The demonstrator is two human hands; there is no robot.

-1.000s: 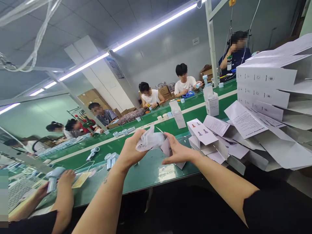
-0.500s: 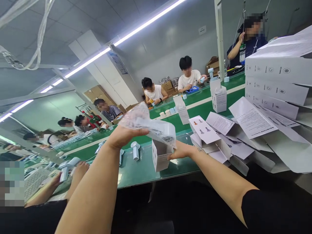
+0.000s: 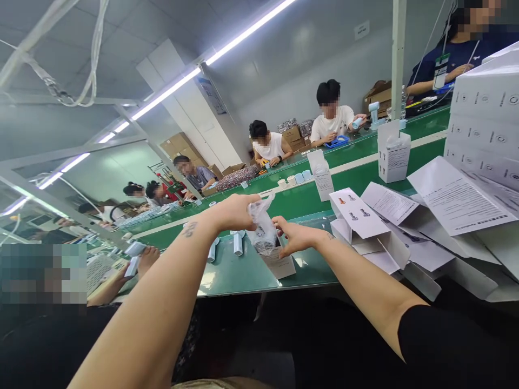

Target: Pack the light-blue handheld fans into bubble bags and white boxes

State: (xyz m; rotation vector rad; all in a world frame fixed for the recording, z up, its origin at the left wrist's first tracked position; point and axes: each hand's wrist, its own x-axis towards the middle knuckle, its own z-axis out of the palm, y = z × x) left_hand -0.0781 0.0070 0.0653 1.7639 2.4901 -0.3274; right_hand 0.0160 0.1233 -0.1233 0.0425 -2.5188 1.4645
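Observation:
My left hand point(image 3: 239, 212) is closed on the top of a clear plastic bag. Inside the bag is a light-blue handheld fan point(image 3: 263, 233), blurred by the plastic, its lower end in the mouth of a small white carton point(image 3: 280, 265). The carton stands tilted near the bench's front edge. Against its upper right side my right hand point(image 3: 298, 237) grips, thumb on the near face and fingers at the far rim. How deep the fan sits is hidden by the carton wall. Left of the carton, light-blue fans point(image 3: 238, 244) lie on the green bench point(image 3: 231, 275).
Flattened white cartons point(image 3: 365, 216) lie at right, beside a tall carton stack point(image 3: 482, 108). Filled open cartons point(image 3: 394, 156) stand on the green belt point(image 3: 352, 181). A co-worker's hand point(image 3: 149, 258) holds a fan at left; several people sit across the line.
My left hand has turned the bagged fan from lying across above the carton to upright, with its lower end in the opening. My right hand has stayed at the carton. The view has shifted.

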